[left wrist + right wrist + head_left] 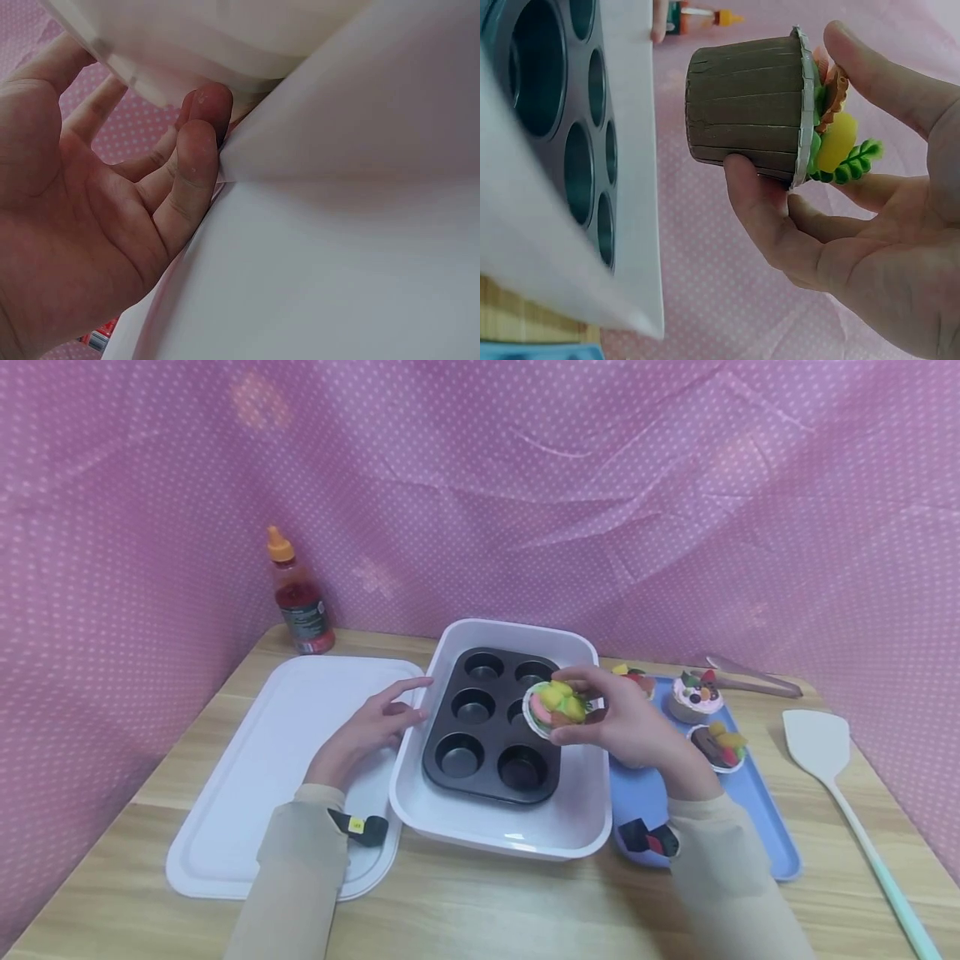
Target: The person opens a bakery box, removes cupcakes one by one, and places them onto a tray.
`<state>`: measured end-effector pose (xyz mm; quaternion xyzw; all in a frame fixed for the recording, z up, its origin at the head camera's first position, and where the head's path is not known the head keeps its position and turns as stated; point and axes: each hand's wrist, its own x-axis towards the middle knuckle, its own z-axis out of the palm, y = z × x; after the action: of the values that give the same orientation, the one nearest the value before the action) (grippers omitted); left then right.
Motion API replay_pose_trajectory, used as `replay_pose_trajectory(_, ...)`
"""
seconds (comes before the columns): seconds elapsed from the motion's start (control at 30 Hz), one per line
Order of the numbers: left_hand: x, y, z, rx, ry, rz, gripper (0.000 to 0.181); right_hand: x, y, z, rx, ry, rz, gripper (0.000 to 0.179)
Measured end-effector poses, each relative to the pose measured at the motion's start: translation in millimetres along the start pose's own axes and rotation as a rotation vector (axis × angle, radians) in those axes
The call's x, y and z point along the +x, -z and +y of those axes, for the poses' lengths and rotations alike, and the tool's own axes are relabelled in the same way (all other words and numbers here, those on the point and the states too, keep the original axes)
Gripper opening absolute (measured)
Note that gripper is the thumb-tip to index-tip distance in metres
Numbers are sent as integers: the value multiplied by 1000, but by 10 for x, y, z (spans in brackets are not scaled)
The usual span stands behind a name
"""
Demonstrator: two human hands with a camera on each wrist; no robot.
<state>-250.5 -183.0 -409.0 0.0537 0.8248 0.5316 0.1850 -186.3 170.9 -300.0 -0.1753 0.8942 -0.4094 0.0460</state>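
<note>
My right hand (pixel 630 727) holds a cupcake (pixel 551 708) between thumb and fingers above the right side of a black muffin pan (pixel 491 739). Yellow, pink and green pieces top the cupcake. Its brown pleated cup (pixel 742 105) lies sideways in the right wrist view, with a fingertip against its wall. The pan lies inside a white basin (pixel 495 835). At the basin's left rim, my left hand (pixel 367 727) rests with relaxed fingers. In the left wrist view, its fingertips (pixel 196 150) touch the white wall just under the rim.
Left of the basin lies a white tray (pixel 285 735). On the right, a blue tray (pixel 757 802) carries several cupcakes, among them a pink-topped one (pixel 697 697). A white spatula (pixel 821 747) and a brown utensil (pixel 757 685) lie beyond it. A sauce bottle (pixel 303 610) stands back left.
</note>
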Motion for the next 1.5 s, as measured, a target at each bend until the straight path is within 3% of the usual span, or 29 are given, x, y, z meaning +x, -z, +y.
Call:
replay_pose_trajectory(0.77, -23, -3, 24, -23, 36, 11, 57, -434, 277, 366, -117, -67, 77, 73)
replay_pose_trajectory(1.23, -12, 1, 15, -11, -37, -15, 60, -695, 417, 602, -110, -96, 67, 72)
replay_pose_trajectory(1.5, 2, -5, 1, -15, -21, -9, 60, -831, 394, 710, -132, -107, 62, 72)
